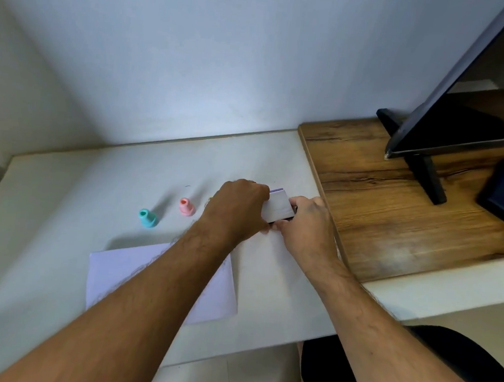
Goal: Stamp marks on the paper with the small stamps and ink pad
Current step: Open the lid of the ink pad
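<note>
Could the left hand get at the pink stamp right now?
Probably yes, once it lets go: the left hand is occupied on the ink pad, but the pink stamp stands just beside it with bare tabletop between.

Both hands are on the ink pad [279,208] at the back of the white desk [50,194], right beside the wooden top [393,206]. The left hand [237,209] covers its left side from above, the right hand [305,221] grips its right end, fingers wrapped around the dark lower edge. The pale lid tilts up, a purple strip showing along its far edge. Off to the left, two small stamps stand upright and apart: the pink stamp [186,206] nearer the hands, the teal stamp [147,218] further left. The paper [126,271] lies flat near the front edge, under the left forearm. A dark monitor [472,96] stands on the wooden top at right.
</note>
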The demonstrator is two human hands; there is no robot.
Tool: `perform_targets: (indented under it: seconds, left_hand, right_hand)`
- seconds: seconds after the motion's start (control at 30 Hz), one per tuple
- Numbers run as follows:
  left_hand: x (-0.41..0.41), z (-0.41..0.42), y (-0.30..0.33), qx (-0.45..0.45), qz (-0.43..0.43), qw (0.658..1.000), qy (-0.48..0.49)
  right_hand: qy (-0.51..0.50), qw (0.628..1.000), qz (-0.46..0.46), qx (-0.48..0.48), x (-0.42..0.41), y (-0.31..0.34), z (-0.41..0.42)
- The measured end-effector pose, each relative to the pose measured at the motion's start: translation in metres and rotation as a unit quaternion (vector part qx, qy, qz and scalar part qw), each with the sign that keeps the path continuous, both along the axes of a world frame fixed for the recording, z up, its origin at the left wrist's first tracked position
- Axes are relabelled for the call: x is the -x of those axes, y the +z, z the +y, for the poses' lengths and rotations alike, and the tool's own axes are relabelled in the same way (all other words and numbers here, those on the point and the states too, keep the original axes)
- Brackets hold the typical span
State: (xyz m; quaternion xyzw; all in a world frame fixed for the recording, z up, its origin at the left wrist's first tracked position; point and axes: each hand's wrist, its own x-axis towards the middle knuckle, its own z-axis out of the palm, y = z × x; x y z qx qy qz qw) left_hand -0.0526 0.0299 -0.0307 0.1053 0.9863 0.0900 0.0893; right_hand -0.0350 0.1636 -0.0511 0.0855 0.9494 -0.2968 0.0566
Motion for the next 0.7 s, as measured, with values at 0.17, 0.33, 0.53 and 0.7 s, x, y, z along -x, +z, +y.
perform_targets:
  seconds: [0.17, 0.33, 0.53, 0.7]
  left_hand:
    - [0.010, 0.005, 0.018, 0.011, -0.050, 0.999, -0.017]
    - [0.025, 0.003, 0.038, 0.013, -0.126, 0.992, -0.028]
    - [0.049, -0.001, 0.036, 0.023, -0.103, 0.994, -0.004]
    - [0.059, -0.006, 0.022, 0.010, -0.075, 0.997, 0.002]
  right_hand:
    - [-0.011, 1.000, 0.011, 0.019, 0.001, -0.002, 0.005]
    - [-0.020, 0.999, 0.014, 0.021, 0.002, -0.001, 0.005]
    - [0.001, 0.999, 0.015, 0.032, 0.001, 0.002, 0.005]
    - [0.006, 1.000, 0.013, 0.028, 0.003, 0.000, 0.004]
